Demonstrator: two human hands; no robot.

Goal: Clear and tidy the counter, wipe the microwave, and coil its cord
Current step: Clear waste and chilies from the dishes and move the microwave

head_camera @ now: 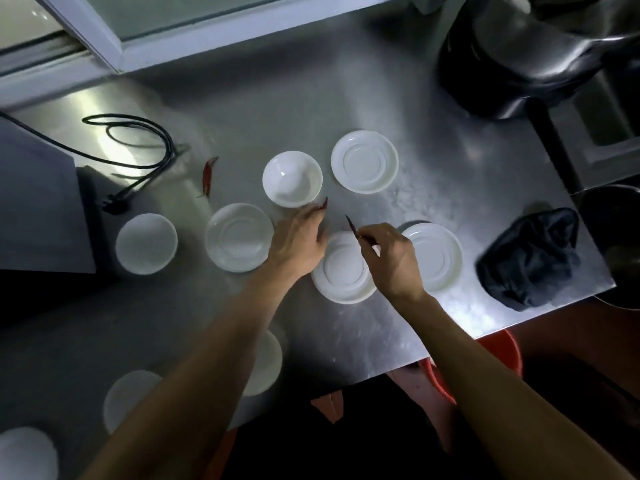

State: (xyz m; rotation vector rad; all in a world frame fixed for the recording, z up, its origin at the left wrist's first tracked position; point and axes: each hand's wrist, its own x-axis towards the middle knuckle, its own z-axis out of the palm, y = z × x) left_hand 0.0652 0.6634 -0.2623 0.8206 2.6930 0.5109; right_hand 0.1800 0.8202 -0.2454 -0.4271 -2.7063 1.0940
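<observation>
Several white saucers and bowls lie scattered on the steel counter (346,109). My left hand (299,237) pinches a dried red chili (324,204) beside a white bowl (292,178). My right hand (391,258) holds another thin red chili (351,226) above a saucer (341,271). A third red chili (209,174) lies loose on the counter to the left. The microwave (34,195) stands at the left edge, and its black cord (138,143) sprawls in loose loops, with the plug (116,204) lying by the microwave's corner.
A crumpled dark cloth (530,258) rests near the counter's right edge. A dark cooker (512,57) stands at the back right beside a sink. A red bucket (498,355) sits below the front edge. More white dishes (130,396) sit at the near left.
</observation>
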